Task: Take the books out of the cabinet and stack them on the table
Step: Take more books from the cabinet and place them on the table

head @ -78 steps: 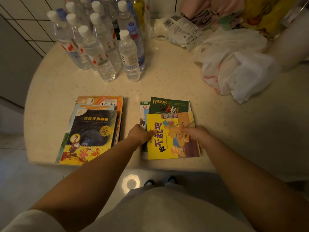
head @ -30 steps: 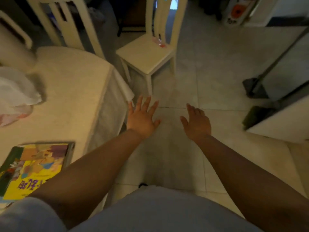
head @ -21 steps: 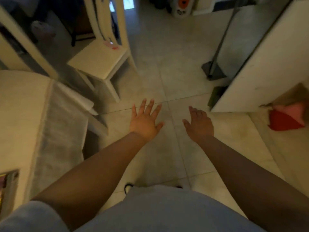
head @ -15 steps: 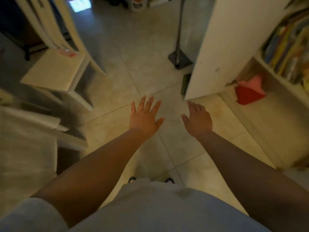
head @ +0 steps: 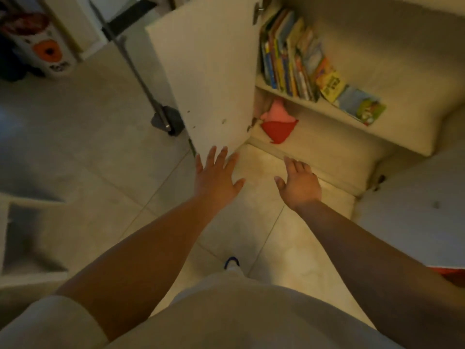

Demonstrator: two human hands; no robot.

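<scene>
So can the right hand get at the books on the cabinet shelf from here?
Probably yes: the cabinet door stands swung open to the left, and nothing lies between the empty right hand and the books, though it has not reached them yet.

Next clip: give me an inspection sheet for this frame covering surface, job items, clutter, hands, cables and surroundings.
Surface: pale tiled floor; table not identifiable.
Job's things: row of colourful books leaning on white cabinet shelf; one flat picture book at the row's right end.
Clutter: red and pink soft item under the shelf.
Hands: left hand and right hand open, empty.
Cables: nothing seen.
Surroundings: open white cabinet door; grey long-handled tool.
</scene>
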